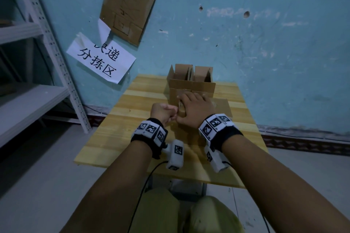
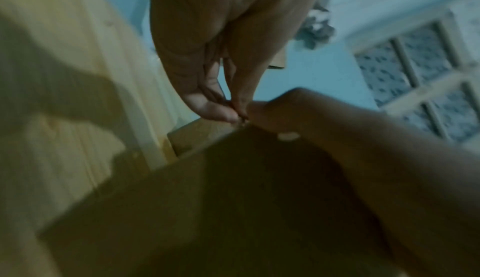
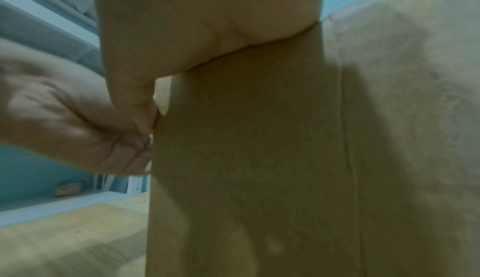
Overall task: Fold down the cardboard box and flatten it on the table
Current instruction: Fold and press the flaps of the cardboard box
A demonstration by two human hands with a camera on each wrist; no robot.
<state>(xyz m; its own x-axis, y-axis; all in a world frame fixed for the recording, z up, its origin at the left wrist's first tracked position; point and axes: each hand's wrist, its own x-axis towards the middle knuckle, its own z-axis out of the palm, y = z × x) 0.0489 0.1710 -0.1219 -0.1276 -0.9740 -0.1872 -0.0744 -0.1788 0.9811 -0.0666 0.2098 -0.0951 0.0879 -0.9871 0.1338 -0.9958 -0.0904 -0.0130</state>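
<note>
A brown cardboard box (image 1: 191,85) stands at the far middle of the wooden table (image 1: 132,138), its top flaps up and one flap (image 1: 221,106) spread to the right. My right hand (image 1: 195,108) lies flat on the box's near panel, with the palm (image 3: 207,24) pressed on the cardboard (image 3: 246,158). My left hand (image 1: 164,113) is curled beside the right thumb. Its fingertips (image 2: 237,115) pinch the box's left edge (image 2: 207,199), right against my right hand (image 2: 324,133). In the right wrist view my left hand (image 3: 64,121) meets that edge from the left.
A white metal shelf unit (image 1: 37,43) stands to the left of the table. On the blue wall behind hang a paper sign (image 1: 102,60) and a cardboard sheet (image 1: 128,5). The table's near half (image 1: 189,166) is bare wood; my knees (image 1: 170,213) are below it.
</note>
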